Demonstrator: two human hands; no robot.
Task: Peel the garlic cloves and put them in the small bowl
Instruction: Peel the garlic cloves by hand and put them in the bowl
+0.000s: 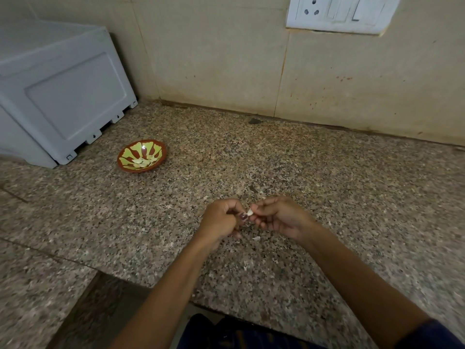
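1. A pale grey appliance [63, 96] stands at about ten o'clock from the hands, against the wall and well apart from the work; it seems simply parked there.
2. The small bowl [141, 155] sits on the granite counter [327, 187] near the appliance's foot, at roughly ten o'clock from the hands. Pale peeled cloves [142, 161] already lie in it, so I judge the task is partly done. It is probably set aside to keep loose skin out.
3. The left hand [221, 221] has its fingers curled, thumb tip meeting the garlic clove [249, 213]; it looks placed to pick at the skin with the nail.
4. The clove is held between both hands above the counter, well apart from the bowl.
5. The right hand [279, 217] pinches the clove with fingers curled round it, likely steadying it.
6. A scrap of skin [256, 238] lies on the counter at six o'clock below the hands, seemingly dropped peel.
7. A switch plate [339, 13] is on the wall at one o'clock.
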